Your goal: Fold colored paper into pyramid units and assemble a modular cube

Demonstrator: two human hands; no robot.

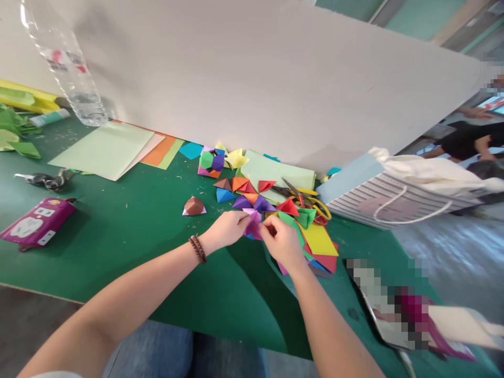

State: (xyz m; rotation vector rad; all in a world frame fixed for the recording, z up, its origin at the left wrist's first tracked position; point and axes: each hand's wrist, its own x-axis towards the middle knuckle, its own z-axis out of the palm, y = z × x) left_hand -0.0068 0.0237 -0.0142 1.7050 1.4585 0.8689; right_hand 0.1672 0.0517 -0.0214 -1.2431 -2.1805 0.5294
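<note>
A folded purple paper piece (pixel 253 223) is held between both hands above the green table. My left hand (pixel 226 229) pinches its left edge, with a brown beaded bracelet on the wrist. On the opposite side, my right hand (pixel 281 237) has its fingers closed at the paper's edge. Just beyond the hands lie folded paper pieces in red, orange, blue and purple, among them a red one (pixel 287 207) and a blue one (pixel 224 195). A brown folded piece (pixel 193 206) sits to the left. Yellow paper (pixel 315 239) lies right of my right hand.
Scissors (pixel 301 198) lie behind the folded pieces. A striped paper bag (pixel 366 194) stands at the right, with a tablet-like device (pixel 374 310) nearer. Toward the left are pale green sheets (pixel 106 149), a plastic bottle (pixel 73 68), a magenta pouch (pixel 37 223) and keys (pixel 49 180).
</note>
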